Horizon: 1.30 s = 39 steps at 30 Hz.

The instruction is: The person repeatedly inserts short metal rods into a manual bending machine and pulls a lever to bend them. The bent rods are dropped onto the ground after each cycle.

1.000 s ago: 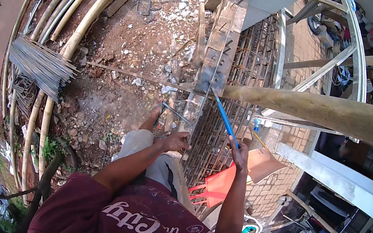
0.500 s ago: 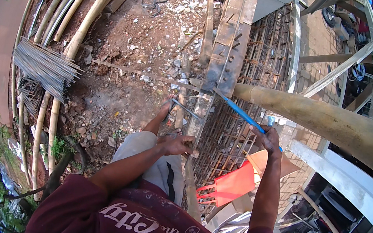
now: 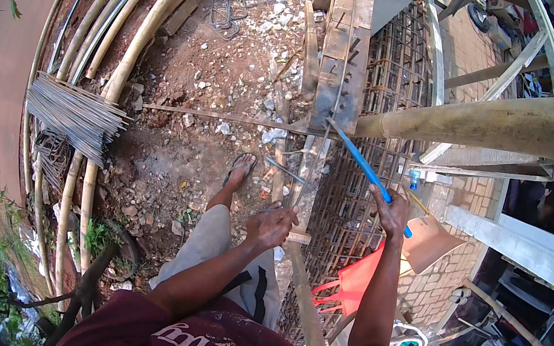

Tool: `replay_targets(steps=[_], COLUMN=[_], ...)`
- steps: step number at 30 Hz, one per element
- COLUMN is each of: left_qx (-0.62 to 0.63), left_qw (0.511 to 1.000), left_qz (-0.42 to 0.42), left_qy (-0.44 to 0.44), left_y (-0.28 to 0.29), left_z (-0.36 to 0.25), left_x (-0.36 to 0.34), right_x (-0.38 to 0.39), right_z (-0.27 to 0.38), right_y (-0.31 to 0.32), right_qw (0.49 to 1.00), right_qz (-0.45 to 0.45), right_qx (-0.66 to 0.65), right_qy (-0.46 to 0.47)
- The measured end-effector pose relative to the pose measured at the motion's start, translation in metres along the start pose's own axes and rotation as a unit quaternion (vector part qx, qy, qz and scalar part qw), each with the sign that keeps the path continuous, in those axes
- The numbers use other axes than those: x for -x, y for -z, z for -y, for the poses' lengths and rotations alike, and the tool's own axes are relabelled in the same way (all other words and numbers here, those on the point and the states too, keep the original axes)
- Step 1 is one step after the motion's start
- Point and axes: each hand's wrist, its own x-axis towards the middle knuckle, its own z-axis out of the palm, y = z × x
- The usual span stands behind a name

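My right hand [image 3: 389, 210] grips a long blue bar tool [image 3: 358, 160], whose far tip rests among the steel pegs on a dark plank jig [image 3: 341, 68]. My left hand [image 3: 271, 225] is closed on a thin steel rod [image 3: 318, 154] that runs up to the jig, beside a narrow timber. A short grey bar [image 3: 285, 169] lies to the left of the rod. My left foot [image 3: 240, 167] in a flip-flop is on the rubble ground.
A thick bamboo pole [image 3: 485, 122] crosses right of the jig, over rusty rebar cages [image 3: 390, 61]. Bamboo poles [image 3: 135, 44] and cut rods [image 3: 74, 115] lie at left. A red bag [image 3: 351, 284], cardboard [image 3: 427, 245] and white-painted frames [image 3: 438, 50] are at right.
My left foot has moved left. My right hand swung rightward with the blue tool, then came slightly back. The view has shifted a little.
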Motion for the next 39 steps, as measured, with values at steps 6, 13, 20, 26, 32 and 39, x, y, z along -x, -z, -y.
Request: replay_targets(steps=[6, 13, 20, 26, 32, 39], left_qx=[-0.466, -0.395, -0.302, -0.330, -0.381, -0.519], left_qw=[0.873, 0.865, 0.916, 0.919, 0.893, 0.823], left_qz=[-0.107, -0.272, -0.230, -0.179, -0.124, -0.154], left_qy=[-0.095, -0.147, -0.131, -0.119, -0.206, -0.173], left_y=[0.196, 0.193, 0.216, 0.258, 0.297, 0.267], left_z=[-0.169, -0.128, -0.144, -0.179, -0.258, -0.237], left_x=[0.010, 0.004, -0.015, -0.049, -0.099, -0.081], right_x=[0.139, 0.138, 0.130, 0.146, 0.164, 0.149], right_z=[0.154, 0.097, 0.106, 0.153, 0.250, 0.235], right_y=[-0.136, -0.153, -0.150, -0.170, -0.231, -0.213], right_qw=[0.933, 0.966, 0.790, 0.701, 0.603, 0.684], right_qz=[-0.040, -0.051, 0.286, 0.244, 0.173, 0.160], right_qx=[-0.251, -0.180, -0.497, -0.602, -0.716, -0.639], right_qy=[-0.253, -0.177, -0.219, -0.294, -0.307, -0.314])
